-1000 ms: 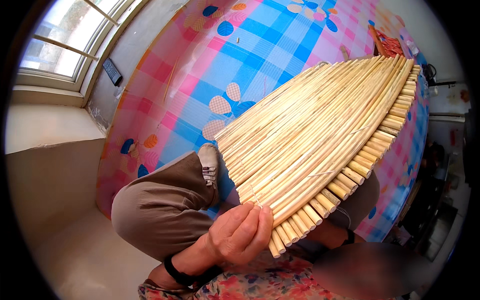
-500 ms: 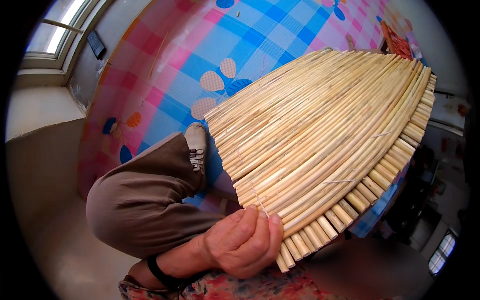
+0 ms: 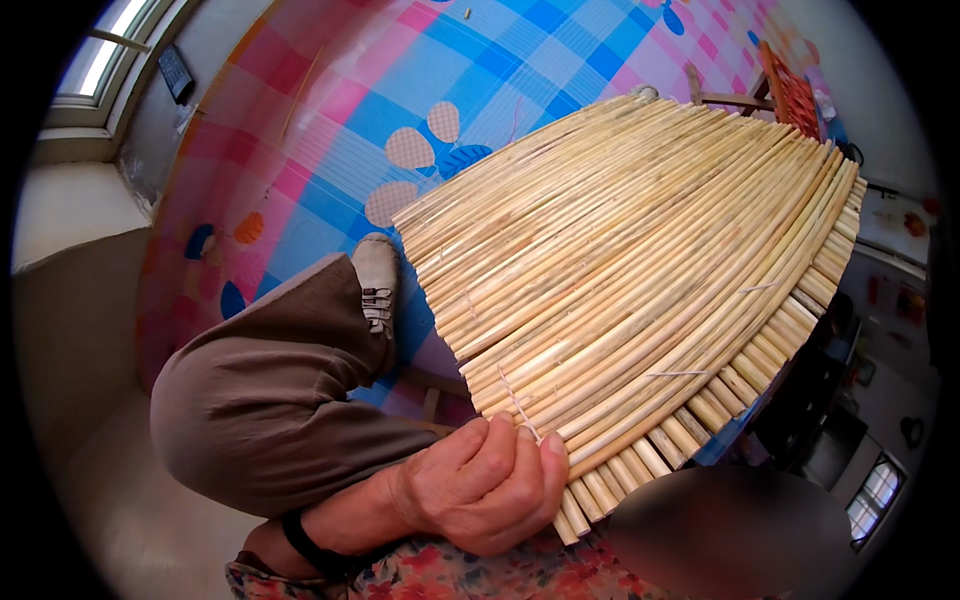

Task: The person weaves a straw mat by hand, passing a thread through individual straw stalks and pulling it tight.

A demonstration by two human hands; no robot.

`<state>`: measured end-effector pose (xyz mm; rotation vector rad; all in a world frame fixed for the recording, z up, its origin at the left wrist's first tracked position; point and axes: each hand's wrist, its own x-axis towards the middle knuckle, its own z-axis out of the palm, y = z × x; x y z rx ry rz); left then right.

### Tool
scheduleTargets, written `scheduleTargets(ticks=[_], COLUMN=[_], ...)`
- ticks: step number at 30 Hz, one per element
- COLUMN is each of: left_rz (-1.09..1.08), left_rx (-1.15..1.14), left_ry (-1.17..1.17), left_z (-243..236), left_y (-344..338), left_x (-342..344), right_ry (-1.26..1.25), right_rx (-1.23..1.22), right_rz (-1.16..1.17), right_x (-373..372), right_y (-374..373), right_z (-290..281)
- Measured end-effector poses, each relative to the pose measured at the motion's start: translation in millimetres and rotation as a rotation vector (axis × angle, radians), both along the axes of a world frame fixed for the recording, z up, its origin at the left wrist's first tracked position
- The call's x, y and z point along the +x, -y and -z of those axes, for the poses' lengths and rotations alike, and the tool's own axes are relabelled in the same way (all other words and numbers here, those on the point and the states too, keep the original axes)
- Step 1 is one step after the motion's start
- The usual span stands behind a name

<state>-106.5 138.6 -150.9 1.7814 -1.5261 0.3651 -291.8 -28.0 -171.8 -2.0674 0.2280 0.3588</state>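
Note:
A mat of pale straight reeds (image 3: 620, 230) slants across the centre, with a row of short cut reed ends (image 3: 770, 360) along its lower right edge. My left hand (image 3: 480, 480) is closed at the mat's lower corner, fingertips pinching a thin white cord (image 3: 516, 398) that crosses the reeds there. Other short white ties show farther along the mat. My right hand is not in view; a blurred patch covers the lower right, beside the mat.
My bent trousered leg (image 3: 250, 410) and shoe (image 3: 376, 300) are left of the mat. A checked, flowered covering (image 3: 320, 130) lies beyond. A remote control (image 3: 176, 72) sits beside the window (image 3: 105, 55); a red-backed wooden chair (image 3: 785, 90) stands behind the mat.
The view has turned, shifting window and covering leftward. My left hand stays pinched at the corner, now slightly farther right. A right wrist that showed beneath the mat is out of sight.

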Motion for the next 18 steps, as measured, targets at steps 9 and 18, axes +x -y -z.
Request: scheduleTargets(ticks=[9,18], left_rz=[0.083,0.044], left_rx=[0.031,0.052], left_ry=[-0.075,-0.124], left_z=[-7.1,-20.8], left_y=[6.1,17.8], left_x=[4.4,14.5], right_ry=[-0.041,-0.136], right_rx=[0.001,0.009], right_rz=[-0.007,0.007], right_x=[0.6,4.1], right_y=[1.5,7.7], right_z=[-11.7,-35.3])
